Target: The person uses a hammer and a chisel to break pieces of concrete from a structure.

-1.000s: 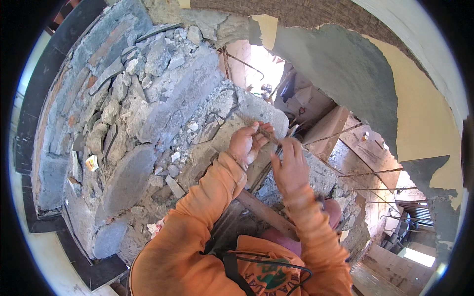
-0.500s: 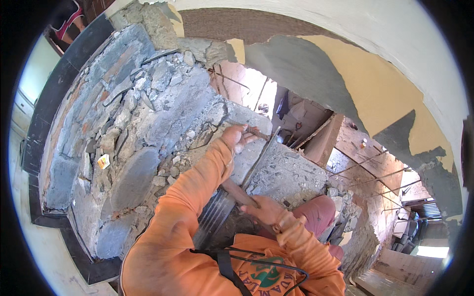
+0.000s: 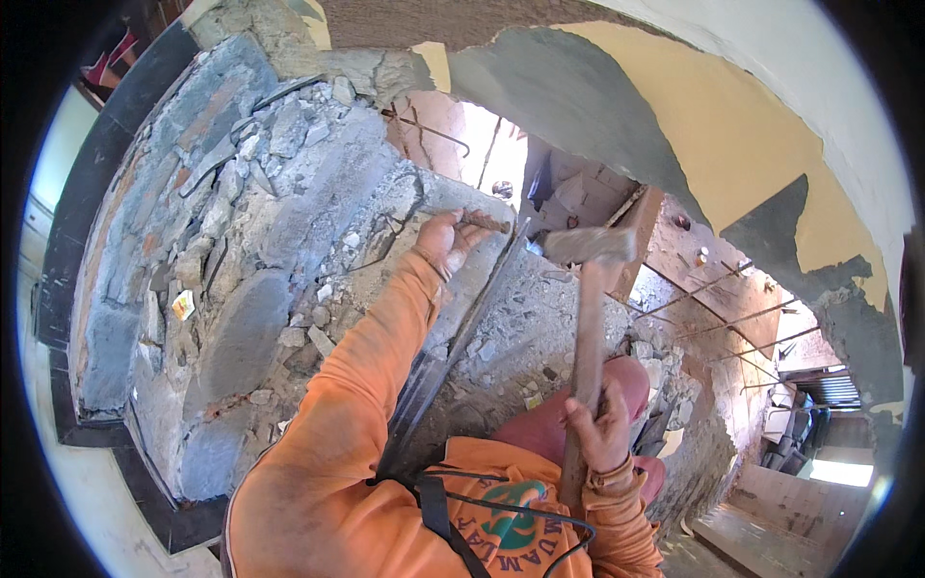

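My left hand (image 3: 446, 241) is closed around a short, rusty chisel (image 3: 493, 223) whose blunt end points right, over the broken concrete slab (image 3: 540, 308). To the right, my right hand (image 3: 602, 431) grips the wooden handle of a hammer (image 3: 588, 328). The hammer's steel head is up near the slab's broken edge, apart from the chisel. Between the two hands a long, thin metal bar (image 3: 489, 287) runs along the slab toward my body. Where the chisel's other end meets the concrete is hidden by my fingers.
Broken concrete rubble (image 3: 217, 207) covers the left side, bordered by black tile edging (image 3: 58, 289). On the right, bent rebar (image 3: 708, 308) sticks out over an opening onto a lower level. A peeling wall (image 3: 713, 125) curves behind it. Another person's legs (image 3: 120, 53) show at the top left.
My right hand has swung the hammer up and to the right, away from under my left forearm. The left hand still holds the chisel in about the same place.
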A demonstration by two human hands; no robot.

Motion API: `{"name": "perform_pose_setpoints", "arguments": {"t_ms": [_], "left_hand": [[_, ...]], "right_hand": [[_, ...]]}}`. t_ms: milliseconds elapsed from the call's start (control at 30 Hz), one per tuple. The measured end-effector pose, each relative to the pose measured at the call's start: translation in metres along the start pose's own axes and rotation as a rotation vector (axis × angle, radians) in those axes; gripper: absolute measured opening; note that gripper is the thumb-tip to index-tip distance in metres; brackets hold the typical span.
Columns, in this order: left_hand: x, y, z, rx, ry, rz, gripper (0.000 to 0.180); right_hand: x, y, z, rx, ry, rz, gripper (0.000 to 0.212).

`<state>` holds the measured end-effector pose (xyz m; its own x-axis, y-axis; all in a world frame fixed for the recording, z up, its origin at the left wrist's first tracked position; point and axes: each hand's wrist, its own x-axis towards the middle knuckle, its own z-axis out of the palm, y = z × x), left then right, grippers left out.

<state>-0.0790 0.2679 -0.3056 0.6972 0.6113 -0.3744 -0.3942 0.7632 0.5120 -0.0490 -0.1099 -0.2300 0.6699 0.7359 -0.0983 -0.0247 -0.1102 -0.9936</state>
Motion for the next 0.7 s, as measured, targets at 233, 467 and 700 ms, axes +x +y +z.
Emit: {"name": "perform_pose_setpoints", "arguments": {"t_ms": [233, 467, 700], "left_hand": [[0.005, -0.003, 0.004, 0.027, -0.028, 0.039, 0.017], [0.009, 0.001, 0.0, 0.05, 0.043, 0.043, 0.019], [0.013, -0.008, -0.005, 0.075, 0.076, 0.061, 0.022]], "right_hand": [[0.034, 0.009, 0.053, 0.303, 0.233, 0.042, 0.025], [0.052, 0.027, 0.096, 0.484, 0.028, 0.148, 0.02], [0.055, 0.017, 0.103, 0.273, -0.036, 0.167, 0.025]]}}
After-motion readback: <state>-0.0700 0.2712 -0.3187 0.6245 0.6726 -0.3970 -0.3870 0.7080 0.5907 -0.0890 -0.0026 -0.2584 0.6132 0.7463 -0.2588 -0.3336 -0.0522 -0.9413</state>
